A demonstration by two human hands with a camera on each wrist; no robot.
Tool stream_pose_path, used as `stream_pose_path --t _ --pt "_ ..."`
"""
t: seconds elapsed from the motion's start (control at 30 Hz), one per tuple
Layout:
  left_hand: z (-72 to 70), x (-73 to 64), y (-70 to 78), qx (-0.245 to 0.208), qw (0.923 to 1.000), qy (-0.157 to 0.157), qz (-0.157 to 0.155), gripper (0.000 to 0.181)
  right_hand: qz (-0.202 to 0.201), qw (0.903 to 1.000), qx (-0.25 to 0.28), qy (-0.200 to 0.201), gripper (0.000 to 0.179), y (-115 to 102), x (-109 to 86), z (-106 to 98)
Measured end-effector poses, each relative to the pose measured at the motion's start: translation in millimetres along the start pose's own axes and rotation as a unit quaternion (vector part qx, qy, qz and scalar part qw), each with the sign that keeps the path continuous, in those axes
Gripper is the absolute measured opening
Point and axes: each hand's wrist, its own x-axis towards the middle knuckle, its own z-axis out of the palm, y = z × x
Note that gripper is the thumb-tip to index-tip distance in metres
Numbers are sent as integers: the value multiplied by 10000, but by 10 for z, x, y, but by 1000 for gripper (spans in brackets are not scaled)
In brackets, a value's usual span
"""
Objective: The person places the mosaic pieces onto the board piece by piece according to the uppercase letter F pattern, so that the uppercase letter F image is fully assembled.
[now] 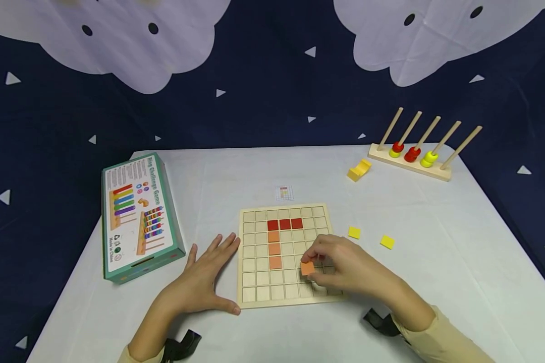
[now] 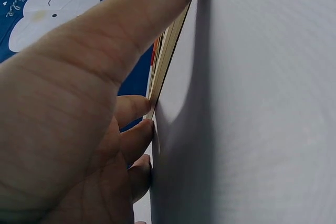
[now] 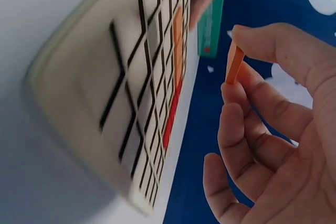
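Note:
A square wooden grid board lies flat in the middle of the white table. Three red tiles form a row near its far side, and three orange tiles run in a column below the leftmost red one. Between thumb and fingers my right hand pinches another orange tile, held over the board's lower right part. The right wrist view shows this tile edge-on, raised above the board. With fingers spread, my left hand rests on the table, its fingertips and thumb at the board's left edge.
Two yellow tiles lie right of the board. Behind it is a small printed pattern card. A game box stands at the left. At the back right are a yellow wavy block and a peg stand with red and yellow rings.

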Motion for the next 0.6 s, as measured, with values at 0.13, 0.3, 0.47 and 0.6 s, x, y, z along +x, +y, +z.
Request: stream_pose_path --t 0.13,0.3,0.47,0.6 --pt "0 4 2 -2 10000 -2 10 144 -191 9998 -16 8 19 -89 96 110" --pt "-3 3 -1 24 10000 -14 16 144 -197 9996 -207 -68 18 -198 192 233" --pt "-4 1 -2 33 10000 -11 26 143 -7 9999 -164 -15 20 -247 274 322" --pt "-3 -3 -4 34 10000 -9 45 143 82 9999 -93 -47 21 -257 310 380"
